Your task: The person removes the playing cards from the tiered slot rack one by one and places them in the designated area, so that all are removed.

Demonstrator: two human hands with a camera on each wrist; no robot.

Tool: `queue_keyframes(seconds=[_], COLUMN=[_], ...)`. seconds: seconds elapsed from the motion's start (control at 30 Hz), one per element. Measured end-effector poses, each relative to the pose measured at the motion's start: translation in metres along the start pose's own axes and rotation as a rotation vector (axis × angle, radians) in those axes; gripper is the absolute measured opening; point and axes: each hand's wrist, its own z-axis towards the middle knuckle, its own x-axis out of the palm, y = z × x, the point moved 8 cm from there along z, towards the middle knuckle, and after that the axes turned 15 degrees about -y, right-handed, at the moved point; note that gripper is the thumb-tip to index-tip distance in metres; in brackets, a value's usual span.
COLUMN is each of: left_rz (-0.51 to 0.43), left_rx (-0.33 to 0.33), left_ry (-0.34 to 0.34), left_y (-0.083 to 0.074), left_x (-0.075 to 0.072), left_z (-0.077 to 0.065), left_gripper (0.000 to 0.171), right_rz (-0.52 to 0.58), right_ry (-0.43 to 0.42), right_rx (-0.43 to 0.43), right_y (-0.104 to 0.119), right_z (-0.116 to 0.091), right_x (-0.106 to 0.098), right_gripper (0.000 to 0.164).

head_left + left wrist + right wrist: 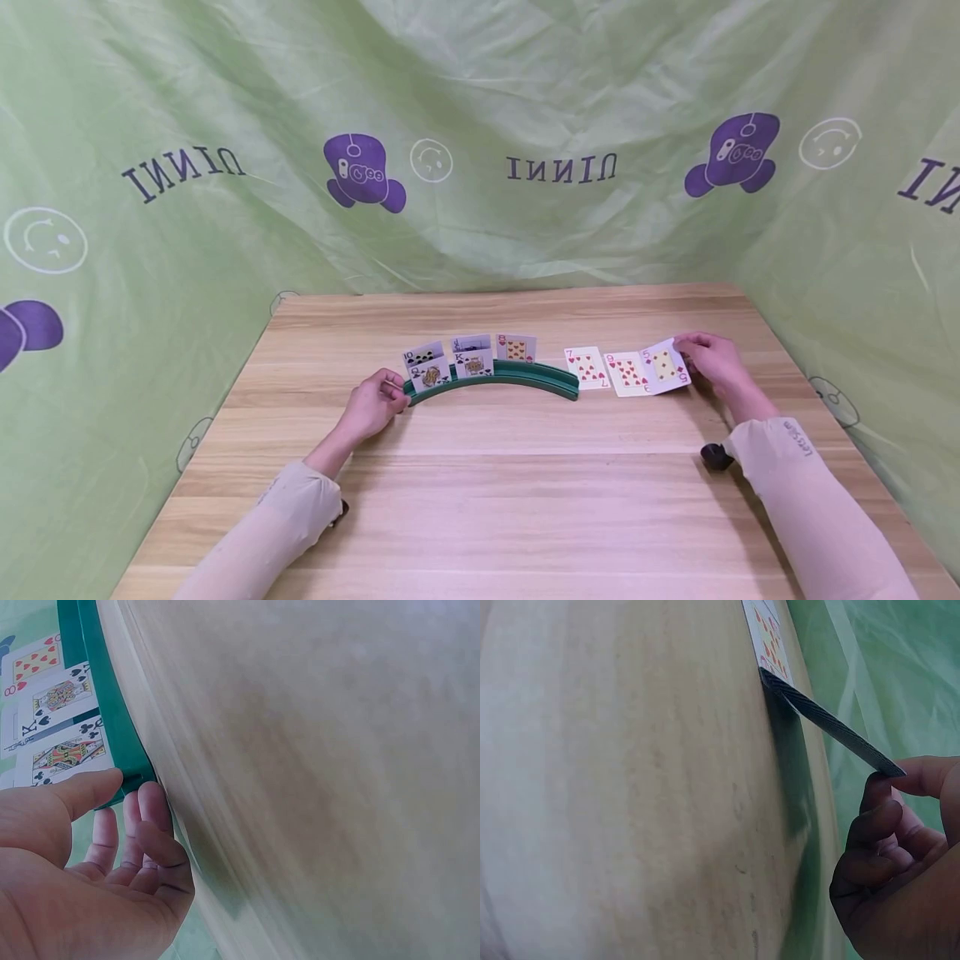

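Note:
My left hand pinches the left end of a curved green card holder, thumb on one side and fingertips on the other in the left wrist view. In the holder's front row stand a queen and a king of spades. Behind them are a ten, a mostly hidden card and the eight of hearts. Far to the right, my right hand pinches the five of diamonds between thumb and fingers. That card is tilted, its far edge low by the nine of hearts.
A seven of hearts lies face up between the holder's right end and the nine. The wooden table meets a green printed cloth at the back and sides. A black object sits under the right wrist.

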Motion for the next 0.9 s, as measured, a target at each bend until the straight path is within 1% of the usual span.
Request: queue_keyframes(seconds=[0.1,0.2,0.5,0.67,0.9], left_rz=[-0.002,0.002,0.004,0.001,0.01], left_rx=[-0.003,0.008,0.009,0.006,0.016], left_ry=[0.001,0.0,0.003,0.004,-0.004], left_y=[-0.0006,-0.002,-0.0014,-0.0004,-0.0004], left_x=[-0.0004,-0.0006,0.0004,0.0011,0.0005], left_z=[-0.0001,0.0004,0.0001,0.0,0.0004], left_gripper=[0.024,0.023,0.024,0.023,0.023], right_rz=[0.003,-0.008,-0.043,-0.03,0.04], right_ry=[-0.021,-0.032,-0.001,-0.02,-0.005], right_rx=[0.0,-0.004,-0.023,-0.028,0.016], right_y=[0.0002,0.0004,-0.0012,-0.0053,-0.0072], right_z=[0.0012,0.0017,-0.0008,0.0012,-0.002], right_x=[-0.0043,-0.0067,0.0001,-0.0028,-0.008], right_gripper=[0.051,0.051,0.054,0.05,0.045])
